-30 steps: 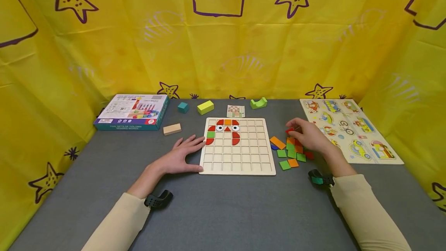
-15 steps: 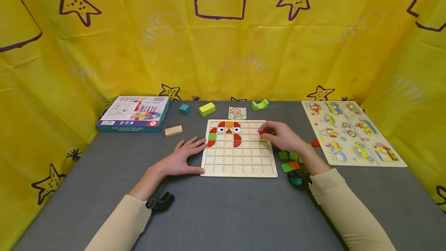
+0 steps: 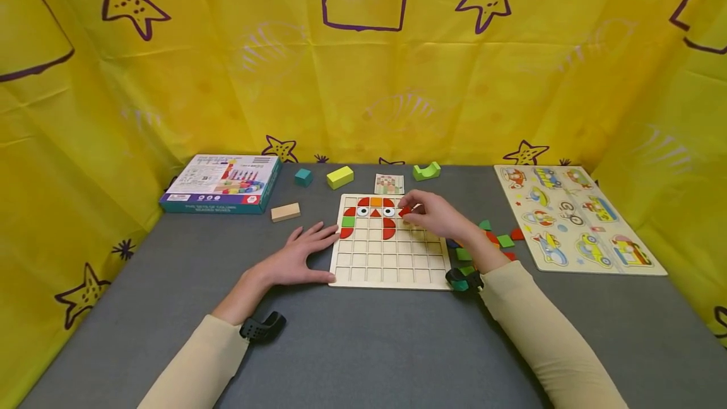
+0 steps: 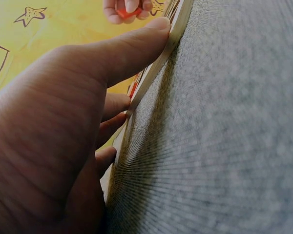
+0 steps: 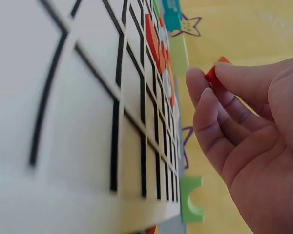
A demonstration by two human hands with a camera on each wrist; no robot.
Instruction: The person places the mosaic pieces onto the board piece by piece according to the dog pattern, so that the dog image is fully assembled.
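Observation:
A wooden grid board [image 3: 392, 264] lies on the table with red, orange, green and eye-printed tiles set in its upper left cells. My left hand [image 3: 298, 257] rests at the board's left edge with fingers spread, thumb and fingertips touching the rim, as the left wrist view also shows. Over the board's upper right part, my right hand [image 3: 437, 214] pinches a small red tile [image 5: 219, 70] between thumb and fingers. That tile is held just right of the right eye tile [image 3: 389, 212]. Fingers hide part of its outline, so its full shape cannot be told.
Loose green, red, orange and blue tiles [image 3: 504, 241] lie right of the board, partly behind my right forearm. A picture puzzle board [image 3: 579, 219] is further right. Behind stand a pattern card [image 3: 389, 183], a green arch block [image 3: 426, 171], a yellow block [image 3: 340, 177] and a box [image 3: 221, 183].
My right hand has carried the red tile left from the loose pile to above the board, beside the right eye tile. My left hand has stayed at the board's edge.

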